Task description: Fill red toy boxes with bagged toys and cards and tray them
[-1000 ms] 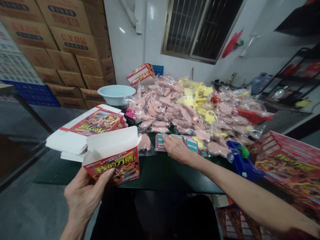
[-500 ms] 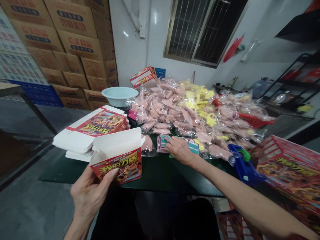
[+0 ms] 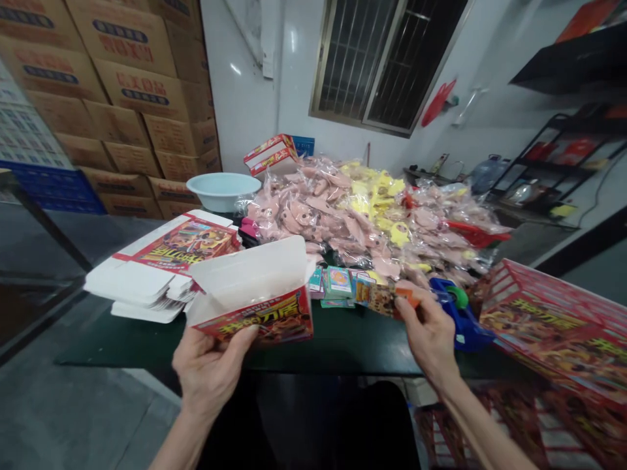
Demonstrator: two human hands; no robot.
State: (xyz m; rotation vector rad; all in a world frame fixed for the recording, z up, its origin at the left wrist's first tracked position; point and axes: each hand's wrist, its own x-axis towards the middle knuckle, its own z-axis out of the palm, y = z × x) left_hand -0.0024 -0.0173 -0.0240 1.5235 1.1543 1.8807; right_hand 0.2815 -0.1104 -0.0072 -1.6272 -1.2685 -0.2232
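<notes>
My left hand (image 3: 210, 365) is closed round a red printed box (image 3: 274, 318), thumb on its front; the box's white flap stands up and its top is open. Out to the right, my right hand (image 3: 426, 326) pinches a few printed cards (image 3: 379, 297) between thumb and fingers, with an orange piece at their end. Teal and white cards (image 3: 339, 282) lie on the dark green table (image 3: 337, 346) between the box and the right hand. Beyond them is a heap of bagged pink pieces (image 3: 318, 209) and bagged yellow ones (image 3: 377, 189).
Flat box blanks (image 3: 142, 281) are stacked at the left, with a pale blue basin (image 3: 224, 189) behind. At the right stand a blue tape dispenser (image 3: 465, 326) and stacked red boxes (image 3: 553, 326). Brown cartons (image 3: 127, 78) line the back left.
My right hand has moved right from the card piles and now holds cards. The left hand and its box have shifted right. The view has turned slightly.
</notes>
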